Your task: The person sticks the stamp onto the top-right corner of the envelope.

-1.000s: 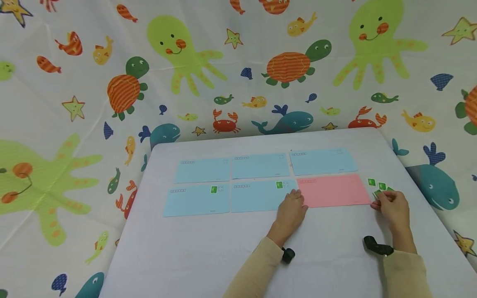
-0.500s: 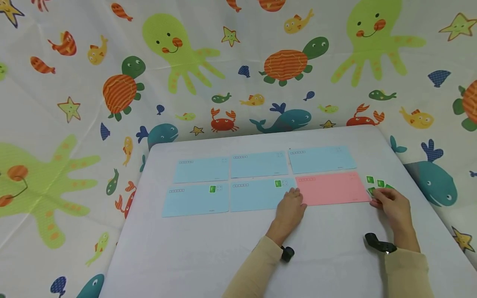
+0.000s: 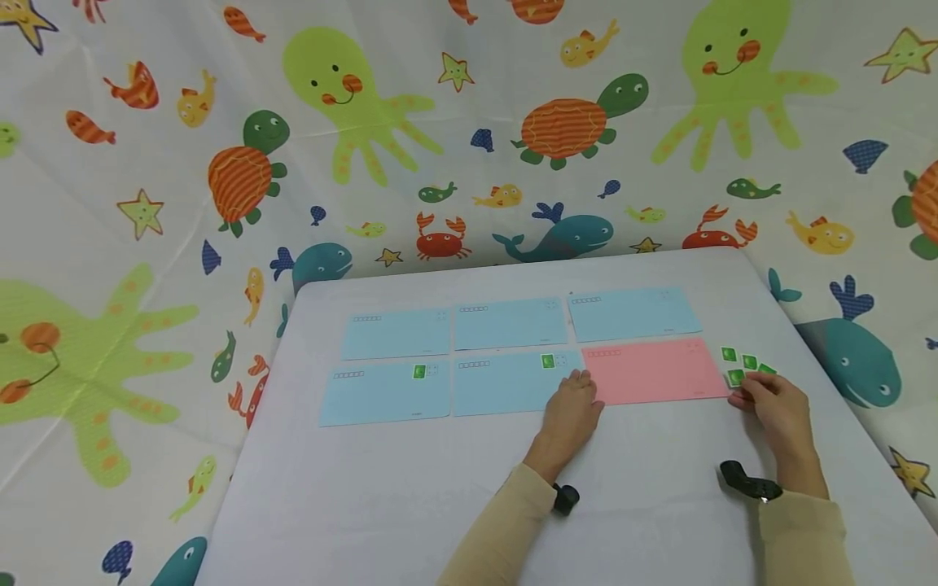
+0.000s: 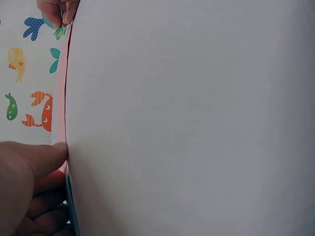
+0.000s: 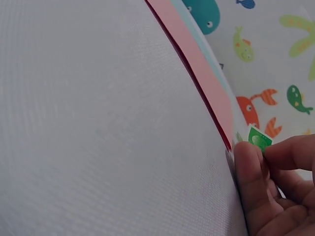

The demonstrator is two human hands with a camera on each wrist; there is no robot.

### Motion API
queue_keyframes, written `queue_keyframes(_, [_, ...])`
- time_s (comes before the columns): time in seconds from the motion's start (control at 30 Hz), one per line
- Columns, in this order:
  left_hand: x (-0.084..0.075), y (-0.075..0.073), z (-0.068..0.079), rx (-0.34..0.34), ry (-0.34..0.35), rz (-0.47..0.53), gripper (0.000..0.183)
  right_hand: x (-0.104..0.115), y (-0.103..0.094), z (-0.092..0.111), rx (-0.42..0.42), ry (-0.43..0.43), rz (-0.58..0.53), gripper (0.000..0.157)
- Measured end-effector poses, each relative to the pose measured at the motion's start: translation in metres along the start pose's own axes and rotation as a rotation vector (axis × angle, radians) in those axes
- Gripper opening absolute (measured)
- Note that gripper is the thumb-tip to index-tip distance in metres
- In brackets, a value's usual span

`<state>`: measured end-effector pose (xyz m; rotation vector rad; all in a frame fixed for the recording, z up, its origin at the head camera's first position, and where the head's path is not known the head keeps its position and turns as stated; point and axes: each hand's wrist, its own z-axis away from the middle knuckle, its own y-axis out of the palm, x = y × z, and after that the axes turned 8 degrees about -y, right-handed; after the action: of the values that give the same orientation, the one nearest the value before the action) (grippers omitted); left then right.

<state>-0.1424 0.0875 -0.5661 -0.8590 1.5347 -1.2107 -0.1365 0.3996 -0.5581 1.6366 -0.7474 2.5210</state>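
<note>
Evidently, the step in hand is picking up a green postage stamp (image 5: 259, 138) for the pink envelope (image 3: 652, 374), which shows none. My right hand (image 3: 775, 411) is closed to a thumb-and-finger pinch, apparently on that stamp, just off the envelope's near right corner; three loose stamps (image 3: 749, 361) lie behind. My left hand (image 3: 575, 413) rests with relaxed fingers across the seam with the stamped blue envelope (image 3: 506, 391), grasping nothing that I can make out. The next move probably calls for a short leftward lift and careful squaring at the upper-right corner. Blue paper hems the left edge, and a rear blue envelope (image 3: 633, 317) the far one; the desk (image 3: 410, 505) offers wide room in front, less to the right.
</note>
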Motion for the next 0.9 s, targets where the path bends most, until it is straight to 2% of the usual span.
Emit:
queue_keyframes(0.27, [0.000,-0.003,0.000,0.019,-0.005,0.012,0.038,0.002,0.001,0.006,-0.026,-0.023,-0.006,0.051])
queue_keyframes(0.5, [0.000,-0.006,0.000,0.026,-0.006,-0.008,0.038,0.007,0.004,0.009,-0.054,-0.068,-0.004,0.010])
queue_keyframes(0.53, [0.000,-0.006,0.000,0.027,-0.006,-0.017,0.038,0.008,0.004,0.009,-0.059,-0.078,0.006,0.009])
queue_keyframes(0.63, [0.000,-0.005,-0.001,0.022,-0.005,-0.019,0.038,0.010,0.005,0.008,-0.067,-0.104,0.032,0.017])
queue_keyframes(0.8, [0.001,-0.005,0.000,0.015,-0.004,-0.008,0.038,0.016,0.008,0.006,-0.061,-0.118,0.065,0.050])
queue_keyframes(0.9, [0.001,-0.005,0.000,0.014,-0.007,0.007,0.038,0.018,0.010,0.004,-0.056,-0.130,0.081,0.057])
